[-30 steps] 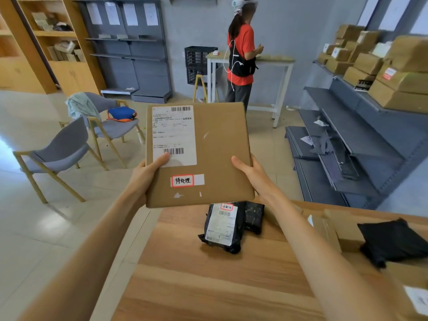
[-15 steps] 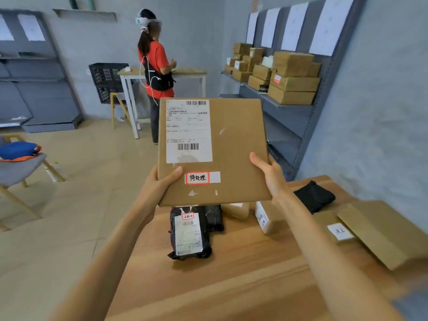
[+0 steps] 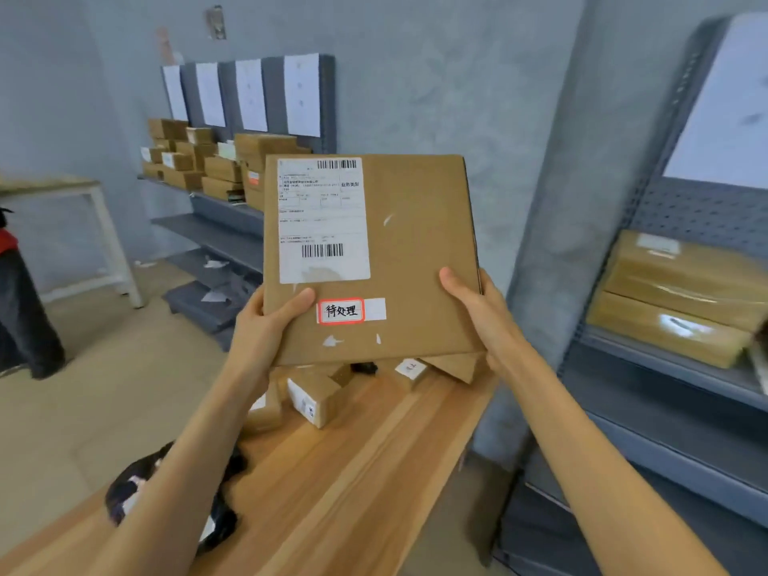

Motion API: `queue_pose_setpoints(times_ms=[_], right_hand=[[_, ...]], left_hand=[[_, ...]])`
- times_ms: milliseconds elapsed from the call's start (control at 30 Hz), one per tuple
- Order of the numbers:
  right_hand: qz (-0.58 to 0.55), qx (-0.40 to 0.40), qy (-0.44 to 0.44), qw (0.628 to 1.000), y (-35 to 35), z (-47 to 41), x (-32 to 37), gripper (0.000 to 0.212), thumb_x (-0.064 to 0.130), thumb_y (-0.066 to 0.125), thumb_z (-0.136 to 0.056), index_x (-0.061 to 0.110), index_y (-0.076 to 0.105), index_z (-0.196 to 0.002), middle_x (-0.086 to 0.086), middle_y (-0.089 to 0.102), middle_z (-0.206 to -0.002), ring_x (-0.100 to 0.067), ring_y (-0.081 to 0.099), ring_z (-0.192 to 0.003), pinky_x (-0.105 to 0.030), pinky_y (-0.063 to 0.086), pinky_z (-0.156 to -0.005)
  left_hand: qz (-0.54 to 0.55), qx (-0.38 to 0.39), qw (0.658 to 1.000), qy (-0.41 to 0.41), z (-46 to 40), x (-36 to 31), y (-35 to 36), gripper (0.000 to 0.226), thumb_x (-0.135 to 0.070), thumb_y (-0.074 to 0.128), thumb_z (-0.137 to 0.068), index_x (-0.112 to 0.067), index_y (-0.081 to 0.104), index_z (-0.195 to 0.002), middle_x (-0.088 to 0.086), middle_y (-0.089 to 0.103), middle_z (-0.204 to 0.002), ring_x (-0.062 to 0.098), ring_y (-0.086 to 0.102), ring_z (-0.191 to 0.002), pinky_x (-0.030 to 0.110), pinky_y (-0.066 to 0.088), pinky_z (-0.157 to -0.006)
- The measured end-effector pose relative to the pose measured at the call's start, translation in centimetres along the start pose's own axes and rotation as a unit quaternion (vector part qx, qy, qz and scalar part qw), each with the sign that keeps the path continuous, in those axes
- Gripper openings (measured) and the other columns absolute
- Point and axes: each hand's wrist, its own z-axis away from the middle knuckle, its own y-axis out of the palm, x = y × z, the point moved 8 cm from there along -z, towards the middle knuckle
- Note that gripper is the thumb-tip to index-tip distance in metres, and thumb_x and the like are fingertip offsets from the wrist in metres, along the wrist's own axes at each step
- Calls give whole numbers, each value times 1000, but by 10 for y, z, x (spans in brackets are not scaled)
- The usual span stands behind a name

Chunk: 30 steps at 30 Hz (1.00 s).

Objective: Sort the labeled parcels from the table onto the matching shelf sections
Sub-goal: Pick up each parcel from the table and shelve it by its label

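Flat cardboard parcel (image 3: 411, 259) held upright above the table (image 3: 353, 471), left hand (image 3: 266, 326) and right hand (image 3: 478, 309) gripping its lower corners, thumbs on the front. Shipping label (image 3: 322, 220) upper left; red-bordered sticker (image 3: 341, 311) below. Small boxes (image 3: 311, 399) on the table's far end. Grey shelf (image 3: 665, 367) right, stacked boxes.

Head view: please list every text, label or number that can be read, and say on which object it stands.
"待处理": handwritten, red-framed sticker on the flat cardboard parcel that both hands hold.
Shipping label on the same parcel: two barcodes, print too small to read.
Small boxes on the table: labels blurred.
Paper sheets above the far shelf: unreadable.
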Motion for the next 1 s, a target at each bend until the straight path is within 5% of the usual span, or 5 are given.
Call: queue_pose_setpoints(times_ms=[200,400,567,700,1000], right_hand=[[1,-112,-31,993,-114,37,30,33,40,68,-86,34,51,-113,17,64,-104,1,61,-93,-16,47,-72],[16,-229,-63,971,-220,87,43,42,41,73,-81,32,53,-118,14,65,-111,-3,63,-98,-20,49,-77],[35,-288,-60,955,-303,133,49,55,47,73,-78,26,46,-122,9,62,-115,-8,62,-99,-25,50,-80],[39,-299,-70,951,-364,168,63,45,40,72,-82,28,48,-118,14,63,-109,0,62,-92,-14,47,-67],[63,-360,-85,927,-491,251,93,54,43,74,-79,26,52,-126,12,64,-113,-5,62,-98,-18,47,-71]], left_hand=[[-4,129,992,-10,2,-8,118,75,-53,85,-55,-28,58,-120,0,72,-108,22,70,-96,44,55,-85],[25,213,976,-35,37,-1,230,78,-47,84,-56,-23,55,-124,2,72,-108,18,71,-87,30,54,-70],[27,254,965,-52,78,6,313,73,-51,85,-53,-27,59,-116,2,72,-107,23,70,-94,43,55,-87],[35,279,959,-37,120,-1,376,68,-49,74,-67,-24,56,-127,1,72,-107,20,71,-90,34,56,-74],[36,354,934,-30,214,-13,503,77,-55,78,-65,-25,52,-131,3,71,-111,23,70,-95,35,55,-79]])
